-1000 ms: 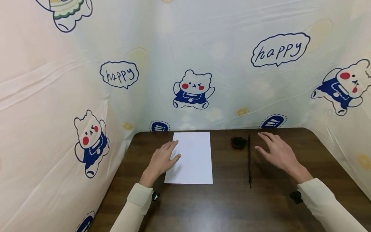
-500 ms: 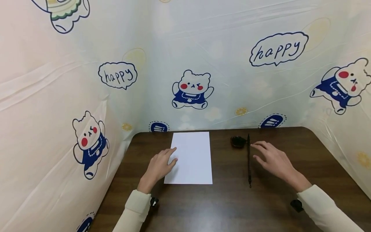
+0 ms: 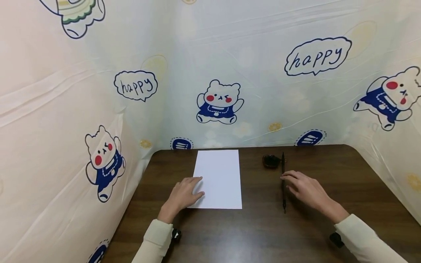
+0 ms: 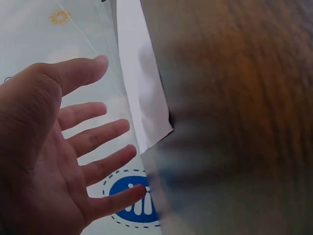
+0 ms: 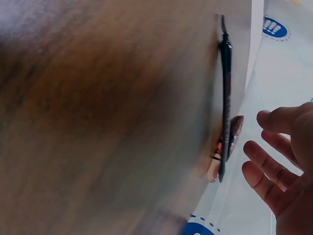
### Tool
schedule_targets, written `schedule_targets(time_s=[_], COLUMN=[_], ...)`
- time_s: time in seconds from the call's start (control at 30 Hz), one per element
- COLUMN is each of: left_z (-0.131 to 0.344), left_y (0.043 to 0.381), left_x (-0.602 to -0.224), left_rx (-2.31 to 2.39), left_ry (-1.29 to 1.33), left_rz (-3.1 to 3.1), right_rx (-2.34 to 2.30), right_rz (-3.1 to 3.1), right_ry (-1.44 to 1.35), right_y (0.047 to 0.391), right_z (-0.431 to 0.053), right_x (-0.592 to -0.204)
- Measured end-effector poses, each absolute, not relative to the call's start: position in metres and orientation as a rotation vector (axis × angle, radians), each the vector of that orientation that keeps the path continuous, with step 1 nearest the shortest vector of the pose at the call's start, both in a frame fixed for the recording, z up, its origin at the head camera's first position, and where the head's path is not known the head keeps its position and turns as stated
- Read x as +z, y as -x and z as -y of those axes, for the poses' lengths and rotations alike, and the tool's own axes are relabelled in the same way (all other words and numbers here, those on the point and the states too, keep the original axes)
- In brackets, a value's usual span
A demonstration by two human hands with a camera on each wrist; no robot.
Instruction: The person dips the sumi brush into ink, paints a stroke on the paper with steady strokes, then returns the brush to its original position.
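A white sheet of paper lies on the dark wooden table. My left hand is over its lower left edge, fingers spread; the left wrist view shows nothing in that hand. Right of the paper lies a slim black writing brush, with a loop at its near end and a pointed tip at the far end. My right hand hovers beside it, fingertips overlapping the shaft in the head view. From the right wrist, the loosely bent fingers of that hand appear apart from the brush.
A small dark, rounded dish-like thing sits just left of the brush's tip. Printed cloth hangs around the back and both sides of the table. Each wrist carries a small black camera.
Both hands have drawn nearer to me. My right hand has also moved left, so its fingertips now come over the brush. Paper, brush and dark thing have stayed put.
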State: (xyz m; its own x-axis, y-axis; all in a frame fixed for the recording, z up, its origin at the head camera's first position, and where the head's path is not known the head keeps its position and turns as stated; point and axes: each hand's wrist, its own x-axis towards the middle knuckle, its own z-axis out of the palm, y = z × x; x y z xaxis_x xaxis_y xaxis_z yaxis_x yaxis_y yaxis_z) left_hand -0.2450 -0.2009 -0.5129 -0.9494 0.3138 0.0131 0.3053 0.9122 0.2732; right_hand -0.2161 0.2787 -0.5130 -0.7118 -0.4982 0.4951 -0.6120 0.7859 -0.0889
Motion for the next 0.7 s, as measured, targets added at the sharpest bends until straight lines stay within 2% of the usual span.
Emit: schedule_targets(time_s=[0.7], left_z=[0.202], left_y=[0.237], left_x=[-0.523], left_rx=[0.397], left_ry=[-0.484], left_rz=[-2.907], right_rx=[0.285], right_rz=[2.637], right_ry=[-0.957], right_y=[0.218], right_z=[-0.279], right_x=[-0.534])
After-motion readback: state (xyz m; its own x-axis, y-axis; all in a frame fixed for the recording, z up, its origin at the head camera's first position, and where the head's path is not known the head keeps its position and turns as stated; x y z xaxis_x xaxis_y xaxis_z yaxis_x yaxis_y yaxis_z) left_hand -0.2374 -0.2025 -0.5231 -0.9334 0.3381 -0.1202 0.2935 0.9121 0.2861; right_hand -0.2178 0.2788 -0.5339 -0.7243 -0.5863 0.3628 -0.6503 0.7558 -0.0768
